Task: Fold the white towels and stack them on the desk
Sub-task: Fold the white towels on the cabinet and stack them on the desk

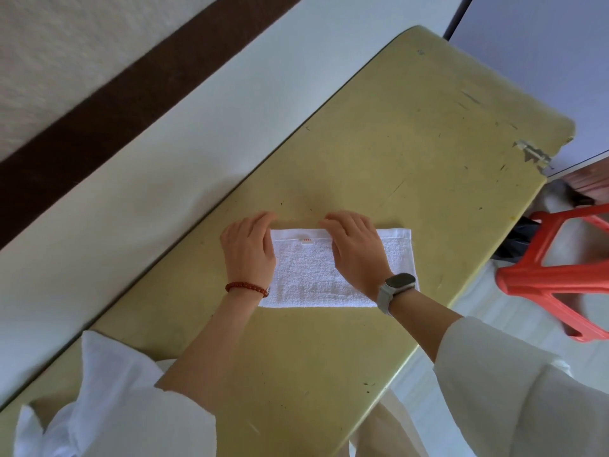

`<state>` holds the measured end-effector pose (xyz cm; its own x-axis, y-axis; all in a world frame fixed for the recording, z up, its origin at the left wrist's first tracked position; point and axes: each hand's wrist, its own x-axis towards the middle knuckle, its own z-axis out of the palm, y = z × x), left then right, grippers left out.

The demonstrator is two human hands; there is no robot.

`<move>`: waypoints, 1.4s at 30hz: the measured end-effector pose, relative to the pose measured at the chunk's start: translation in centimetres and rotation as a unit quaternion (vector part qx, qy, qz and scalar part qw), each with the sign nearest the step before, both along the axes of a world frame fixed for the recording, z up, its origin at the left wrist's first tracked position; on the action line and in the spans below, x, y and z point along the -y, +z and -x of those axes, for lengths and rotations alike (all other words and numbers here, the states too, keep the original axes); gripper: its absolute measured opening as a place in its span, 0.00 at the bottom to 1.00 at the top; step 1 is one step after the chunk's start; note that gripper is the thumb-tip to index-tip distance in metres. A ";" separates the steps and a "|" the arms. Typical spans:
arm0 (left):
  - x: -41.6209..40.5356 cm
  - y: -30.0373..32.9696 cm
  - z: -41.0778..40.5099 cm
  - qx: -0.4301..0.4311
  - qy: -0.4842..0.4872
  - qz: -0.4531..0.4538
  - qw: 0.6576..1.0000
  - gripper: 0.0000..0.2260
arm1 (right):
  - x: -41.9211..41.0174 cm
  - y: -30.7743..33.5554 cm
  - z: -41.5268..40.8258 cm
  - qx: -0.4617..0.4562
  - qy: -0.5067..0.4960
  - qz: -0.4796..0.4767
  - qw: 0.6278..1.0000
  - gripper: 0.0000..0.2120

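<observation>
my left hand (249, 245) and right hand (357, 250) lie flat, fingers relaxed, pressing the folded white towel (306, 275) on the yellow surface (412, 133); beyond its right edge stands a red stool (557, 278).

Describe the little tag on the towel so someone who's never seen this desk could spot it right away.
Start at the long yellow-green desk and find the folded white towel lying flat near its middle, under both hands. Along the towel's far edge, in the gap between the left hand and right hand, sits a small white tag; its tiny red marks are the towel's only colour.
</observation>
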<state>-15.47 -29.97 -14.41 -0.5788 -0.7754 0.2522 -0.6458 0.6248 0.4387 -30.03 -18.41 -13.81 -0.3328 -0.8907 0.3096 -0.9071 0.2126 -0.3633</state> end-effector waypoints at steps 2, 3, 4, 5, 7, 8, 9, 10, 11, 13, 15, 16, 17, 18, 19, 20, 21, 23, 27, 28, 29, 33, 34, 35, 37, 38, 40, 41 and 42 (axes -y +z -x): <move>-0.9 0.1 -1.4 0.013 -0.019 0.042 0.999 0.15 | -1.6 0.0 -0.8 -0.036 0.054 -0.026 0.998 0.18; -1.4 -0.1 -2.1 0.032 -0.048 0.058 0.997 0.15 | -2.3 -0.2 -1.3 -0.057 0.073 -0.059 0.994 0.19; -2.0 -0.2 -2.6 0.059 -0.080 0.067 0.993 0.16 | -2.9 -0.4 -1.6 -0.073 0.083 -0.095 0.989 0.20; -2.6 -0.4 -2.9 0.092 -0.108 0.070 0.987 0.17 | -3.1 -0.6 -1.9 -0.082 0.085 -0.128 0.985 0.20; -3.4 -0.8 -3.0 0.163 -0.132 0.054 0.976 0.20 | -3.1 -0.9 -2.1 -0.092 0.070 -0.187 0.976 0.23; -3.5 -1.0 -2.8 0.194 -0.130 0.038 0.972 0.22 | -3.0 -1.0 -2.1 -0.094 0.059 -0.212 0.971 0.23; -3.6 -1.1 -2.7 0.221 -0.123 0.023 0.967 0.24 | -2.9 -1.1 -2.1 -0.092 0.047 -0.233 0.967 0.24; -3.5 -1.3 -2.6 0.242 -0.115 0.013 0.963 0.25 | -2.9 -1.2 -2.0 -0.090 0.038 -0.249 0.964 0.24; -3.5 -1.5 -2.6 0.256 -0.111 0.008 0.960 0.26 | -2.9 -1.4 -1.9 -0.087 0.033 -0.261 0.961 0.25; -3.3 -1.8 -2.7 0.272 -0.108 0.005 0.956 0.27 | -3.1 -1.7 -1.8 -0.082 0.030 -0.280 0.956 0.25; -3.3 -1.7 -2.7 0.285 -0.109 0.000 0.952 0.27 | -3.2 -1.7 -1.7 -0.074 0.031 -0.291 0.953 0.26; -3.3 -1.5 -2.6 0.292 -0.111 -0.002 0.950 0.28 | -3.2 -1.7 -1.7 -0.067 0.034 -0.291 0.954 0.26; -3.2 -1.4 -2.6 0.297 -0.114 -0.002 0.948 0.28 | -3.2 -1.4 -1.5 -0.058 0.040 -0.281 0.957 0.25; -3.2 -1.2 -2.5 0.298 -0.117 -0.002 0.947 0.27 | -3.3 -1.1 -1.3 -0.041 0.045 -0.263 0.963 0.24; -3.1 -1.0 -2.5 0.293 -0.118 -0.003 0.949 0.27 | -3.5 -0.6 -0.9 -0.018 0.041 -0.236 0.971 0.23; -3.1 -0.8 -2.6 0.281 -0.113 -0.005 0.953 0.26 | -3.8 -0.1 -0.3 0.007 0.025 -0.201 0.979 0.22; -3.3 -0.5 -2.6 0.262 -0.103 -0.004 0.960 0.25 | -4.2 0.3 0.5 0.027 -0.001 -0.165 0.986 0.21; -4.4 0.0 -2.7 0.216 -0.094 0.016 0.972 0.22 | -5.5 1.0 2.5 0.051 -0.058 -0.114 0.990 0.20; -8.8 0.7 -3.2 0.142 -0.166 0.045 0.975 0.15 | -8.0 0.8 5.6 0.045 -0.071 -0.116 0.990 0.19; -9.6 0.8 -3.3 0.140 -0.178 0.043 0.973 0.13 | -8.3 0.7 6.0 0.044 -0.064 -0.117 0.990 0.19; -10.1 0.9 -3.4 0.149 -0.180 0.037 0.972 0.12 | -8.5 0.7 6.2 0.046 -0.064 -0.120 0.990 0.19; -9.0 1.1 -3.8 0.207 -0.134 0.025 0.969 0.13 | -9.7 1.3 5.5 0.036 -0.066 -0.112 0.991 0.17; -8.4 1.3 -3.7 0.224 -0.114 0.022 0.968 0.15 | -10.4 1.2 4.9 0.025 -0.046 -0.104 0.993 0.16; -7.8 1.5 -3.6 0.246 -0.093 0.018 0.965 0.16 | -11.3 1.1 4.2 0.014 -0.017 -0.100 0.995 0.15; -6.9 1.8 -3.3 0.284 -0.067 0.014 0.956 0.18 | -13.1 0.7 2.6 0.002 0.050 -0.101 0.994 0.13; -6.8 1.7 -3.2 0.291 -0.061 0.012 0.955 0.18 | -13.8 0.5 1.9 0.004 0.077 -0.103 0.992 0.12; -7.4 1.7 -2.9 0.268 -0.047 0.011 0.962 0.15 | -14.3 0.4 1.2 0.025 0.105 -0.110 0.988 0.09; -8.2 1.7 -2.9 0.247 -0.044 0.018 0.968 0.15 | -14.2 0.4 1.1 0.036 0.109 -0.113 0.987 0.09; -9.3 1.6 -3.0 0.221 -0.051 0.030 0.973 0.15 | -14.0 0.4 1.1 0.043 0.112 -0.114 0.986 0.08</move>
<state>-12.44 -20.63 -12.80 -0.7147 -0.6994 0.0043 -0.6962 0.7120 0.0918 -31.14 -4.40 -13.37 -0.1357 -0.9881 0.0721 -0.9087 0.0952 -0.4064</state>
